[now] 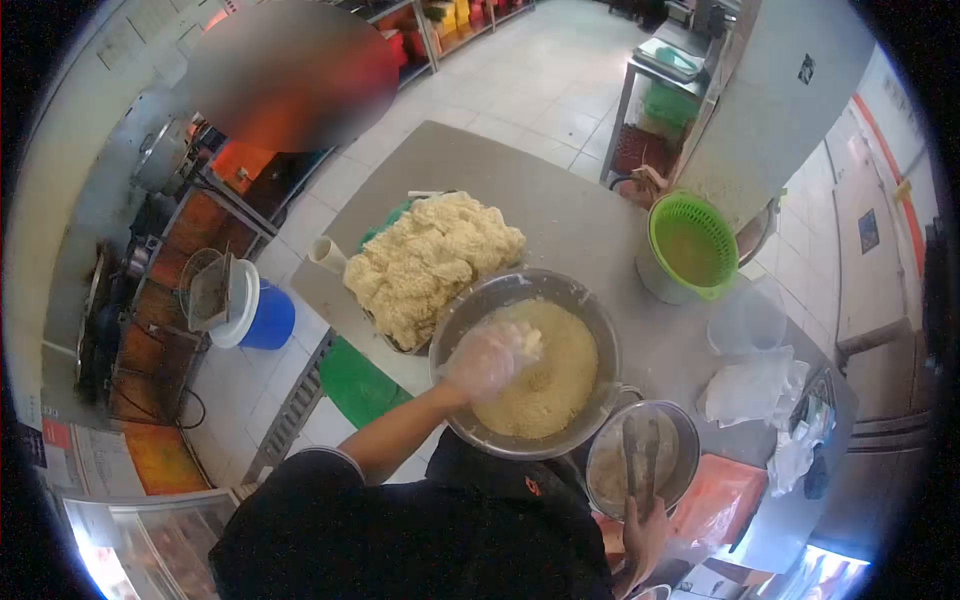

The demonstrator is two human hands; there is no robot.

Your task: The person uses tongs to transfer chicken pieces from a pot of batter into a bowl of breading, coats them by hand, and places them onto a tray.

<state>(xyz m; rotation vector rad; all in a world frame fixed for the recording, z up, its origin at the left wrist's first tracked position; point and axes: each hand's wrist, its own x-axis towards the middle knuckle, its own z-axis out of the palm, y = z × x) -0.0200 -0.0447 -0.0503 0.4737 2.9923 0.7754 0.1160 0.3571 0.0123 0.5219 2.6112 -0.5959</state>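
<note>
Left hand (490, 358), in a clear plastic glove, lay curled into pale yellow crumbs (550, 385) inside the large round steel bowl (520, 283); whether it held a piece could not be told. The glove probably kept coating off the skin. Right hand (645, 535) gripped metal tongs (640, 455), tips in a smaller steel bowl (693, 440) just right of the large bowl, likely reserving that hand for wet work. Heaped crumbed pieces (430, 260) lay just behind the large bowl, within reach; a green plastic colander (690, 240) stood farther right.

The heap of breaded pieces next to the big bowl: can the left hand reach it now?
Probably yes. The left hand, gloved, is in the big bowl, and the heap lies uncovered right beside it; only the bowl's rim stands between.
</note>
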